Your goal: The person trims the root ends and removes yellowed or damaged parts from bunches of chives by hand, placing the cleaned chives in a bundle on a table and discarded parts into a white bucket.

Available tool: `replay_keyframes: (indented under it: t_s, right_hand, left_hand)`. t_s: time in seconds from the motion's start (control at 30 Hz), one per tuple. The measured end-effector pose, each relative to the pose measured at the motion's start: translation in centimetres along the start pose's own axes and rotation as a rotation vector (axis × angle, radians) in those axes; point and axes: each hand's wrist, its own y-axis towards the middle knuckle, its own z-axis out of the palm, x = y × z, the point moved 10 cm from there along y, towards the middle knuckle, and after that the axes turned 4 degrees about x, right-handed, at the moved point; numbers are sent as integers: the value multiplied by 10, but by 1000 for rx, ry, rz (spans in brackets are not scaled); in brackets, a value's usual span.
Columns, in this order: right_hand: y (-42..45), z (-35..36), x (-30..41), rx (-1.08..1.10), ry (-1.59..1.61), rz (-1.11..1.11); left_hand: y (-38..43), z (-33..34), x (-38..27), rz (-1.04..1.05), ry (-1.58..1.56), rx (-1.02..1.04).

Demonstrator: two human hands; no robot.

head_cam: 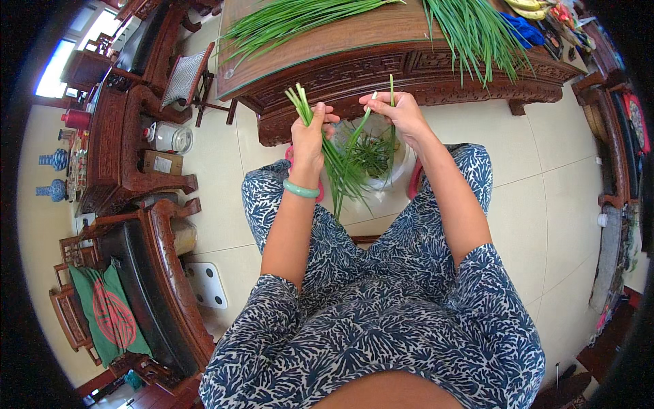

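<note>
My left hand (309, 134), with a jade-green bangle at its wrist, is closed around a bunch of long green leafy stalks (334, 166), probably Chinese chives. Their pale cut ends point up past the thumb and the leaves hang down. Between the thumb and fingers of my right hand (398, 112) is the pale end of a single stalk (369, 110); another thin green blade hangs by the palm. Below both hands, between my knees, a bin with a pale bag liner (403, 171) holds dark green scraps (373, 153).
Ahead stands a carved wooden table (327, 48) with a glass top, bearing two heaps of green stalks (306, 20), (472, 36), a blue cloth (523, 30) and bananas (529, 7). A woven-seat stool (186, 76) and carved chairs are at the left.
</note>
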Motion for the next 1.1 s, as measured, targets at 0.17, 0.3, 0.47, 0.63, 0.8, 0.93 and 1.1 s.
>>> replay_keyframes:
  t_s: [0.17, 0.3, 0.47, 0.63, 0.8, 0.93, 1.1]
  right_hand:
    - [-2, -2, -8, -28, 9, 18]
    - [-4, 1, -10, -27, -2, 30]
    - [-1, -4, -15, -53, -182, 11]
    - [-2, -7, -2, -122, -478, -112]
    - [-14, 0, 25, -190, -759, -281]
    - [-17, -15, 30, -345, -696, -318]
    - [-20, -49, 26, -571, -500, -310]
  left_hand:
    - [-14, 34, 11, -106, 192, 248]
    - [-15, 39, 20, -92, 220, 248]
    - [-15, 35, 8, -39, 291, 156]
    - [-13, 32, 9, -50, 372, 153]
    - [-16, 40, 3, -25, 305, 193]
    - [-16, 37, 5, -67, 310, 195]
    - [-15, 34, 5, -82, 222, 219]
